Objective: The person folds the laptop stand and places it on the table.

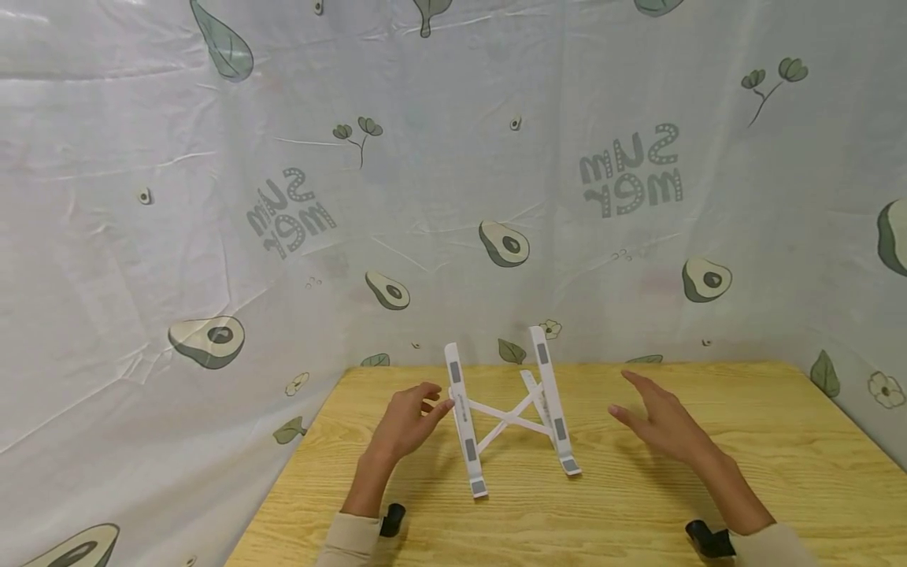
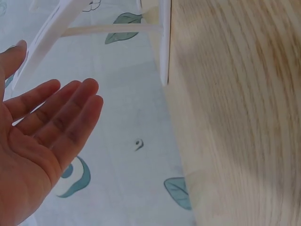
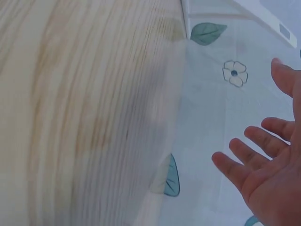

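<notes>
A white folding laptop stand stands unfolded on the table, with two slanted rails, grey pads and crossed bars between them. My left hand is beside its left rail, thumb and fingers apart. In the head view the fingertips overlap or come close to that rail; contact cannot be told. In the left wrist view the left hand has its palm showing and relaxed fingers, with part of the stand above. My right hand hovers to the right, apart from the stand, its fingers spread and holding nothing.
The wood-grain table reaches back to a pale curtain printed with avocados, leaves and mirrored lettering. The curtain also hangs along the left and right sides. A black device sits by the right wrist, another by the left.
</notes>
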`<state>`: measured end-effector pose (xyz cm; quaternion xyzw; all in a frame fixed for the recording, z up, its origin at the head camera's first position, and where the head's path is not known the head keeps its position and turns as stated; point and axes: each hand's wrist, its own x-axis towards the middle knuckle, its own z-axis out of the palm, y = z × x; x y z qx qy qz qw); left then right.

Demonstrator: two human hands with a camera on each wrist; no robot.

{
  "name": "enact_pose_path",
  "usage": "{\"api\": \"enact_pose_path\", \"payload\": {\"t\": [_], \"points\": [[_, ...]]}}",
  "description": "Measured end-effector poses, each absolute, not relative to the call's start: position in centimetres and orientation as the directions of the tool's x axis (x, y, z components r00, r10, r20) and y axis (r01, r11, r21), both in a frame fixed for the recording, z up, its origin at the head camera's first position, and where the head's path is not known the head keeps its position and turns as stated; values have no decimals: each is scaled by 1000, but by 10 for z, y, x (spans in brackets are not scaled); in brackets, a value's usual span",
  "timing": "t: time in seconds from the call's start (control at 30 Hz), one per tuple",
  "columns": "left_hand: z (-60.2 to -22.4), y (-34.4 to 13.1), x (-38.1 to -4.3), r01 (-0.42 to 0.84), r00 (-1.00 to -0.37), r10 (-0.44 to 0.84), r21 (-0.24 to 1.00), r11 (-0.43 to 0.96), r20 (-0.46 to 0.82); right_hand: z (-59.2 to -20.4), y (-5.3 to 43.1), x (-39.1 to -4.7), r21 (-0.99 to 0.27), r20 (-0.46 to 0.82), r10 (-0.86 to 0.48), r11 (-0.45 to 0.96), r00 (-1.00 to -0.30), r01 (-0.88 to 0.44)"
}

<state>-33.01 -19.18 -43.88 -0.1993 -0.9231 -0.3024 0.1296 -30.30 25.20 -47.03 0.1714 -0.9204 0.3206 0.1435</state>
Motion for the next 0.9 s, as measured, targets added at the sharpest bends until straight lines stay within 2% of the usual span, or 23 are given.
{"api": "enact_pose_path", "payload": {"t": [0.3,0.53,0.9], "points": [[-443,-187,-333,460,-879,275,542,703,390,-477,226,-320,-606,463,-238,618,-854,-501],[-444,-183,-331,466,-875,274,545,697,398,-477,206,-328,-695,462,-226,508,-857,-509],[-446,-180,-331,494,-859,268,566,661,437,-473,188,-334,-719,443,-202,501,-873,-481]]}}
